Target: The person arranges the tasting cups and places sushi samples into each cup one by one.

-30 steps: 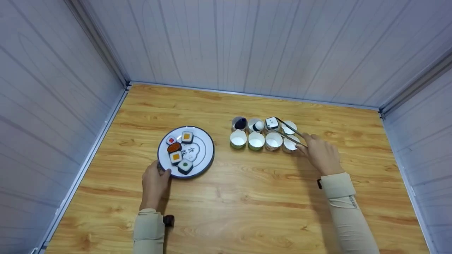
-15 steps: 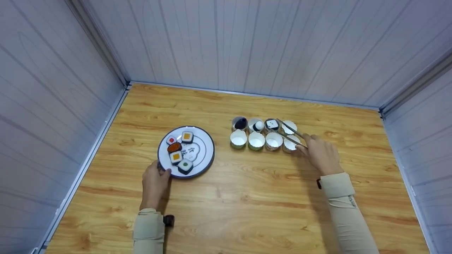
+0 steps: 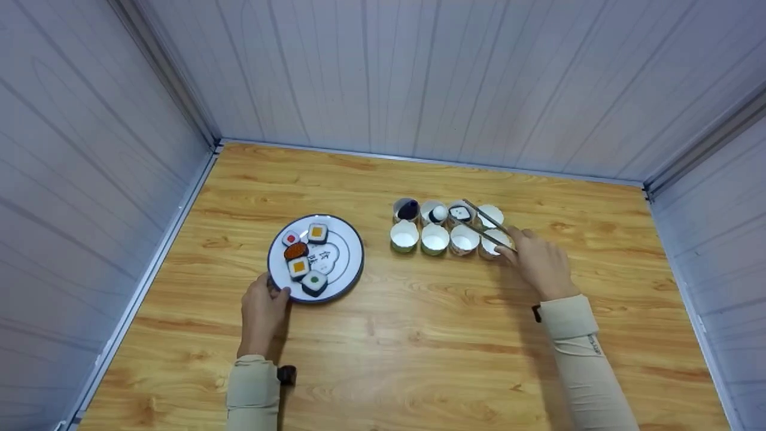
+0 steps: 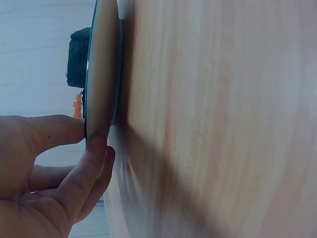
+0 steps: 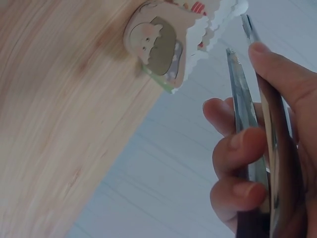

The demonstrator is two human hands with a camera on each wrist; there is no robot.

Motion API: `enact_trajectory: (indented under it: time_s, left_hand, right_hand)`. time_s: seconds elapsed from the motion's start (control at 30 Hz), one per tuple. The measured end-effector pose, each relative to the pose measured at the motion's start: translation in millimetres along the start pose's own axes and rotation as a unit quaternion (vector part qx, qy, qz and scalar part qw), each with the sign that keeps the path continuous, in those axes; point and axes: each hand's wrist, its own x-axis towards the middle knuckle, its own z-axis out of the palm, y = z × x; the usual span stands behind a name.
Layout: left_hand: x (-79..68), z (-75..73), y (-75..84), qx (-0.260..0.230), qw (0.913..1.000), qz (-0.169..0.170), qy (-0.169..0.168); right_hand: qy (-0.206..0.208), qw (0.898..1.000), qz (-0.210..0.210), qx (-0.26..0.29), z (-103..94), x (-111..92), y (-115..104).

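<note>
My left hand (image 3: pixel 263 314) pinches the near-left rim of a white, blue-edged plate (image 3: pixel 344 281), thumb on top and fingers beneath in the left wrist view. Toy sushi pieces lie on the plate, among them an orange-topped one (image 3: pixel 295 250) and a green-centred one (image 3: pixel 314 281). My right hand (image 3: pixel 541 263) grips metal tongs (image 5: pixel 247 99) with serrated tips. Their arms stand apart above the paper cups, with nothing visibly pinched between them. Near the tips, a white-and-black sushi piece (image 3: pixel 459 213) sits inside the third back-row cup (image 3: pixel 473 205).
Paper cups stand in two rows of several. The back-left cup (image 3: pixel 398 206) holds a dark piece (image 3: pixel 409 209); its neighbour holds a white-and-black one (image 3: pixel 438 214). Nothing shows inside the front cups, such as the front-left cup (image 3: pixel 404 235). Pale panels (image 3: pixel 395 78) enclose the wooden tabletop (image 3: pixel 389 359).
The white-and-black sushi piece went from the tongs, at the cup's mouth, down into the cup. The tongs have spread away from it and shifted slightly left. My left hand stays on the plate.
</note>
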Motion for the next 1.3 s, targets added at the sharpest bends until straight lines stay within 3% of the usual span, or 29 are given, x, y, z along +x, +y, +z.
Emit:
enact_trajectory:
  time_s: [0.37,0.53,0.77,1.0,1.3]
  left_hand:
    - [0.9,1.8,0.3,-0.006,0.9996,-0.025,-0.011]
    - [-0.3,1.4,1.0,-0.008,0.9994,-0.031,-0.01]
    - [0.5,-0.1,2.6,-0.015,0.9993,-0.032,-0.009]
    - [-0.9,0.2,-0.6,-0.013,0.9999,0.01,0.003]
    - [-0.6,-0.7,2.5,-0.017,0.9998,-0.011,-0.005]
  right_hand:
    - [-0.012,1.0,0.002,0.029,8.7,0,-20]
    - [-0.003,0.999,-0.022,0.039,12.6,-1,-34]
    - [-0.006,0.996,-0.059,0.066,14.3,1,-69]
    - [-0.001,0.989,-0.12,0.084,22.5,-1,-109]
    - [-0.03,0.981,-0.158,0.108,33.1,-5,-147]
